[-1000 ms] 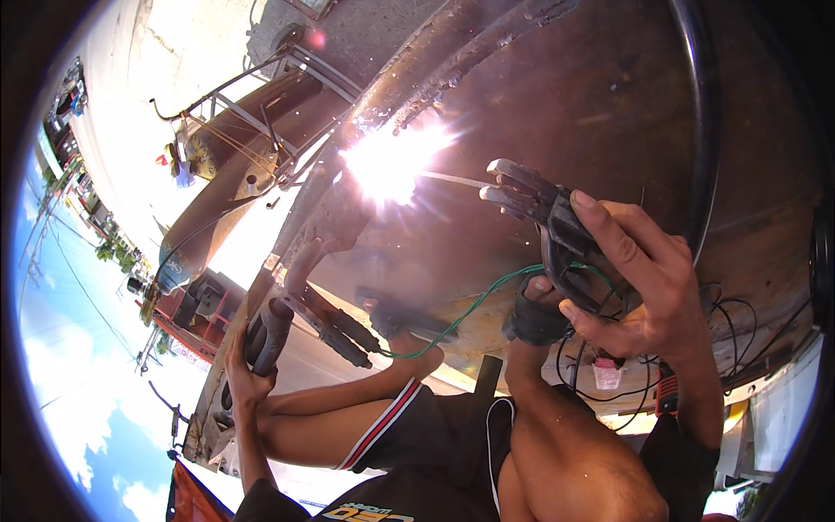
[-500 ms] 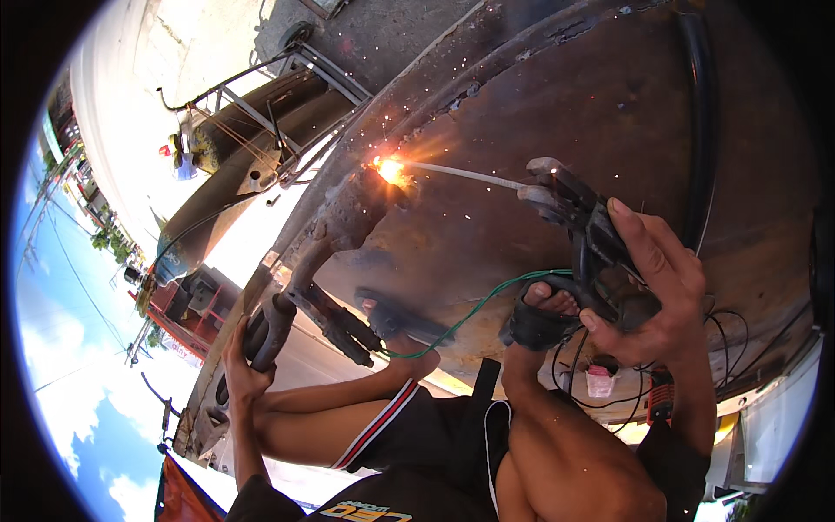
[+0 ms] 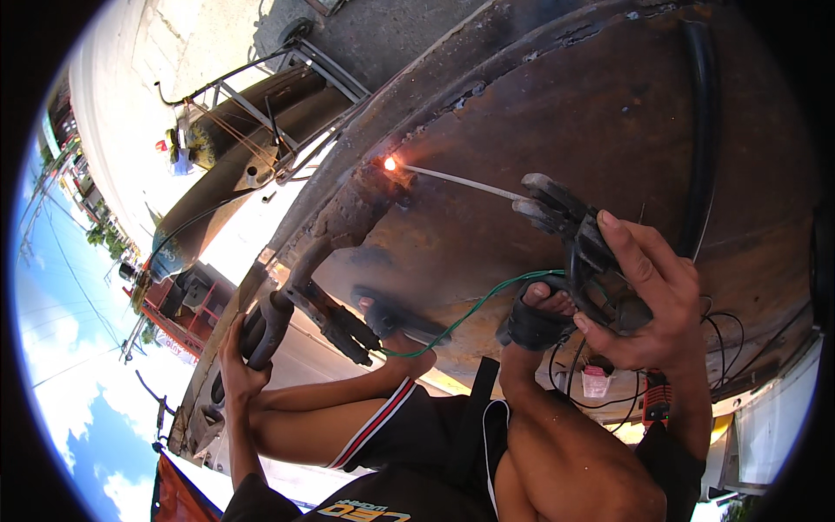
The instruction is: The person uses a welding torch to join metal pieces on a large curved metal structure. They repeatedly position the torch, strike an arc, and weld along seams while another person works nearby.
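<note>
My right hand [image 3: 657, 300] is closed around the black handle of a welding electrode holder [image 3: 557, 209]. A thin pale welding rod [image 3: 470, 184] sticks out of its jaws. The rod's far end meets a small orange-white glow [image 3: 390, 163] at the lumpy seam of a large rusty metal sheet [image 3: 522, 122]. At the lower left, my left hand [image 3: 242, 370] wraps round a thick dark curved tube [image 3: 274, 326] by the sheet's edge. Beside that tube, a dark clamp [image 3: 344, 331] joins a green cable [image 3: 470, 315].
My sandalled feet [image 3: 544, 317] rest on the sheet. A thick black hose [image 3: 698, 130] crosses its right side. Thin black wires, a pink container [image 3: 596, 381] and a red-black tool [image 3: 657, 400] lie at lower right. A cart with long cylinders [image 3: 252, 130] stands beyond the edge.
The bright flare and flying sparks at the rod's tip have shrunk to a small glow. The electrode holder and my right hand have shifted slightly down and left.
</note>
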`<state>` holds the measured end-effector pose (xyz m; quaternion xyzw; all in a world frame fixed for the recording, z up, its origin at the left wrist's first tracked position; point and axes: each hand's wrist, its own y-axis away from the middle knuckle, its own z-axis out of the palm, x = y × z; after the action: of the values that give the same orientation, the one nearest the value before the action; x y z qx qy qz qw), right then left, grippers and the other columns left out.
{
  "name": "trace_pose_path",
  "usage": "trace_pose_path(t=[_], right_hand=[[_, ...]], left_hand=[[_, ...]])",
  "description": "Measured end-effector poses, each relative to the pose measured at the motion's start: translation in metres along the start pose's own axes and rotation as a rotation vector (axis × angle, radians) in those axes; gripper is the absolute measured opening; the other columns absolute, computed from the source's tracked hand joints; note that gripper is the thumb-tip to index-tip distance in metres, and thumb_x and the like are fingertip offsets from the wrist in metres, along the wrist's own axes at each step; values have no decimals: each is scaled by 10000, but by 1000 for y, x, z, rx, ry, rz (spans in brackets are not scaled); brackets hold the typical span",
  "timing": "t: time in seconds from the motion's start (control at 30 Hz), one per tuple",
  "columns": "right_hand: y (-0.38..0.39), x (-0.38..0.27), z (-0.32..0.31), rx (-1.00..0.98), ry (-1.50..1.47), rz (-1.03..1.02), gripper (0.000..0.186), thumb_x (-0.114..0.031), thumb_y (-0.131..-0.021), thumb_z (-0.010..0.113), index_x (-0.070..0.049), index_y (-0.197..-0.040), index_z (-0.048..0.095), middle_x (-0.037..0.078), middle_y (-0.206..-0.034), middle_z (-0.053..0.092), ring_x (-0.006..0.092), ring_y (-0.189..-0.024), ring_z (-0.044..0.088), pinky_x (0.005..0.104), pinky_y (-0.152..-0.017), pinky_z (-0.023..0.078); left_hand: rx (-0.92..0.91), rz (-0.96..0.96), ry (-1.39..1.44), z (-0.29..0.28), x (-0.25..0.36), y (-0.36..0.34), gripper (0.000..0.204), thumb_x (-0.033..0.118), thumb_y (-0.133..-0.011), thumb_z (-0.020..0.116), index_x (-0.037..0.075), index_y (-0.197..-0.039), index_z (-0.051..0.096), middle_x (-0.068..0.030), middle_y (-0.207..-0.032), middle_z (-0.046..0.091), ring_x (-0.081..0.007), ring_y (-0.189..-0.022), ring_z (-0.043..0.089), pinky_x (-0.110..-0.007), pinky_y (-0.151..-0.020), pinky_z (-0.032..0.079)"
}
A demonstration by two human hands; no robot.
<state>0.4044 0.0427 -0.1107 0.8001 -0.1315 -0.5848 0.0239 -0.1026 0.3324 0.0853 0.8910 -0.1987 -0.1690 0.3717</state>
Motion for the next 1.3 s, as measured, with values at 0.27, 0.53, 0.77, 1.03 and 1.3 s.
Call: trace_pose_path(t=[0.27, 0.53, 0.77, 1.03, 1.3], right_hand=[[0, 0, 4, -7, 37, 3, 904, -223, -654, 847, 8, -1489, 590, 206, -1234, 696, 301, -928, 761, 371, -739, 617], [-5, -2, 9, 29, 11, 3, 926, -175, -610, 876, -51, -1490, 616, 142, -1134, 677, 267, -820, 726, 381, -669, 616], [-7, -3, 10, 38, 14, -6, 945, -167, -597, 885, -69, -1497, 616, 124, -1096, 664, 256, -788, 713, 377, -641, 618], [-5, -7, 11, 22, 101, -28, 943, -180, -593, 900, -96, -1493, 629, 125, -1081, 663, 221, -743, 698, 338, -592, 602], [-4, -17, 10, -23, 212, -90, 980, -216, -563, 919, -158, -1499, 636, 145, -1094, 664, 183, -638, 610, 318, -545, 575]], left_hand=[[15, 22, 3, -1, 6, -2, 923, 58, -603, 729, 38, -1503, 529, -247, -1365, 646, -450, -1261, 617, -487, -1113, 472], [11, 21, 20, -1, 7, -1, 927, 53, -604, 724, 22, -1508, 521, -255, -1359, 648, -450, -1259, 622, -485, -1115, 473], [6, 16, 14, 1, 0, 1, 946, 57, -605, 734, 26, -1523, 507, -250, -1398, 629, -449, -1287, 604, -486, -1131, 461], [-3, -7, 31, -1, 5, 0, 930, 57, -606, 732, 21, -1509, 515, -262, -1375, 638, -457, -1280, 610, -494, -1129, 463], [13, 8, 9, -1, 7, -1, 928, 51, -602, 727, 19, -1505, 516, -265, -1371, 636, -461, -1282, 608, -493, -1132, 459]])
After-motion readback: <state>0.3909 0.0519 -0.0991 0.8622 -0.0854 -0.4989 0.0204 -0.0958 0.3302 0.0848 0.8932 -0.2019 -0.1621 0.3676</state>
